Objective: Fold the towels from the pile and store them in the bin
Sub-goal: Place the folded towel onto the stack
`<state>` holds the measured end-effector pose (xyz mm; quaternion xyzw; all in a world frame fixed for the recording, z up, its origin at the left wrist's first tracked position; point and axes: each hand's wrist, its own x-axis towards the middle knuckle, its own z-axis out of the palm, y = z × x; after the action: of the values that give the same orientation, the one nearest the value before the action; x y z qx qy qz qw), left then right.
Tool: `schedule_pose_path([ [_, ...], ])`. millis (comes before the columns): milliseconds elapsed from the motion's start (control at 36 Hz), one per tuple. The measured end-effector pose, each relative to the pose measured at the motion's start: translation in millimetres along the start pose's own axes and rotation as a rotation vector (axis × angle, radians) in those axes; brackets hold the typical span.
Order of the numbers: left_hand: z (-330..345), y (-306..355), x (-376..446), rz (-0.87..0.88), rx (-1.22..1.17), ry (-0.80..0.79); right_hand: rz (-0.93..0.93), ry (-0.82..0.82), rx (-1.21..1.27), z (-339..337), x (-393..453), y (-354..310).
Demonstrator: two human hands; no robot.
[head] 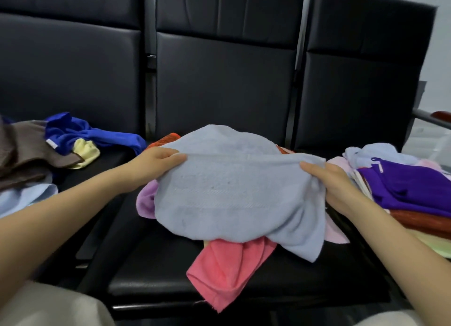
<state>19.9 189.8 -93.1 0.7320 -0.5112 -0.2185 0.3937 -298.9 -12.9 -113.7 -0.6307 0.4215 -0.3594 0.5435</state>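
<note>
A light blue towel [234,191] is stretched between my hands over the middle black seat [170,272]. My left hand [156,162] grips its upper left edge, thumb on top. My right hand [334,181] grips its right edge, with cloth bunched in the fingers. Under it lie a coral pink towel [227,269], a lilac towel [146,201] and a bit of orange towel [166,140]. No bin is in view.
On the left seat lie a royal blue towel [80,135], a pale yellow one [85,152], a brown one [26,150] and a light blue one [22,198]. A stack on the right holds a purple towel [410,186], rust and pale towels. A wooden armrest [441,117] is far right.
</note>
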Motion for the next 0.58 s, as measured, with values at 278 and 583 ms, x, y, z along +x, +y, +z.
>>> schedule_pose_path([
  [278,19.6,-18.0,12.6,-0.311,-0.318,0.316,-0.207,0.034,-0.334,46.0,4.4,-5.2],
  [583,20.6,-11.7,3.7,-0.383,-0.391,0.288,-0.352,0.1,-0.319,45.3,-3.3,-6.9],
])
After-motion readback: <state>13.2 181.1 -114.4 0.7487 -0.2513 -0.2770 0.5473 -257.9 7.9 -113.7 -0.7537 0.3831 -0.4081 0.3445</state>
